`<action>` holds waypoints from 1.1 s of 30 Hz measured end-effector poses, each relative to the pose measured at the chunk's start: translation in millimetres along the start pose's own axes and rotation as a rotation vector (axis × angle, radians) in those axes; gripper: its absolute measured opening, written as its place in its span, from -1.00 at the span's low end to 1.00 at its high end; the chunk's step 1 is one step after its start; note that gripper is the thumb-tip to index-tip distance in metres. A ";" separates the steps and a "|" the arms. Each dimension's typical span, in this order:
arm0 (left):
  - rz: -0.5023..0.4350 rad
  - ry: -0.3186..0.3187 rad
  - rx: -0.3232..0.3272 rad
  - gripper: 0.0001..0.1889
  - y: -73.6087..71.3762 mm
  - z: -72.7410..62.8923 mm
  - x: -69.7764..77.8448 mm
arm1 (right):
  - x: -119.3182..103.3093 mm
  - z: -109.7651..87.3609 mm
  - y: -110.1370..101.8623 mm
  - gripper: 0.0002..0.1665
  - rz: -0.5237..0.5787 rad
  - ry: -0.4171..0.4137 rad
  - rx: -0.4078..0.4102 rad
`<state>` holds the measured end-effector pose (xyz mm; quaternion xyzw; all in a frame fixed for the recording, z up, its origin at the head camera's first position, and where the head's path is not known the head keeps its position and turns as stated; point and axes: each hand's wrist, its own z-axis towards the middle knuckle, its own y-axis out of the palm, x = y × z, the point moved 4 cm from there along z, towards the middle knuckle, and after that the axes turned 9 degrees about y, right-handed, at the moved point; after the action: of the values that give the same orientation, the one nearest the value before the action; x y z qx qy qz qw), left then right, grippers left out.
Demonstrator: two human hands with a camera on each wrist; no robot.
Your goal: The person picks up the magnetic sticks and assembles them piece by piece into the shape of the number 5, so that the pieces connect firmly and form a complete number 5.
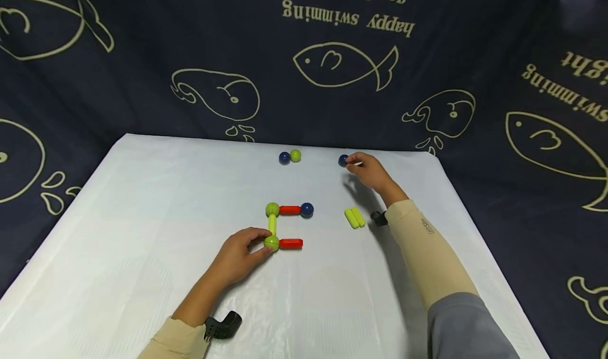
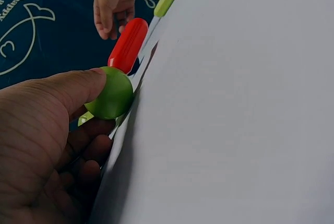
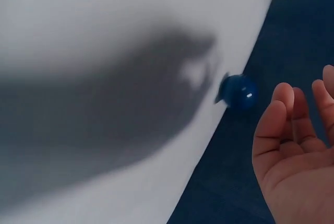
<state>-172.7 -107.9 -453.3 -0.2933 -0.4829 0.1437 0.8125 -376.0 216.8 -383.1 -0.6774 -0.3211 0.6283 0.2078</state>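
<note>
My left hand (image 1: 239, 256) pinches a green ball (image 2: 116, 94) between thumb and fingers. That ball is the near corner of a joined shape on the table. A red stick (image 1: 291, 244) points right from it, and a green stick (image 1: 272, 225) runs back to a second green ball (image 1: 272, 209). From there another red stick (image 1: 290, 210) leads to a dark blue ball (image 1: 307, 209). At the back right, my right hand (image 1: 371, 173) reaches toward a loose blue ball (image 3: 240, 92). In the right wrist view its loosely bent fingers are apart from the ball.
Two loose green sticks (image 1: 354, 217) lie side by side right of the shape. Near the table's back edge sit a blue ball (image 1: 284, 158) and a green ball (image 1: 295, 156) together. A dark printed cloth (image 1: 266, 42) hangs behind the white table (image 1: 190, 185).
</note>
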 end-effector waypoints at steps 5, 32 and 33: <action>0.000 0.014 0.005 -0.70 -0.3 0.0 0.7 | 6.1 21.1 -1.7 -0.59 -0.021 0.037 0.007; -0.011 -0.010 -0.012 -0.72 -2.3 0.0 2.3 | 8.9 50.5 27.3 -0.57 -0.174 0.100 -0.087; -0.014 -0.011 -0.011 -0.72 -2.0 0.2 2.2 | 9.5 49.4 27.8 -0.58 -0.171 0.100 -0.090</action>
<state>-171.9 -108.3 -450.4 -0.2938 -0.4901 0.1370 0.8091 -419.8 197.7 -415.1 -0.6866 -0.3948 0.5589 0.2458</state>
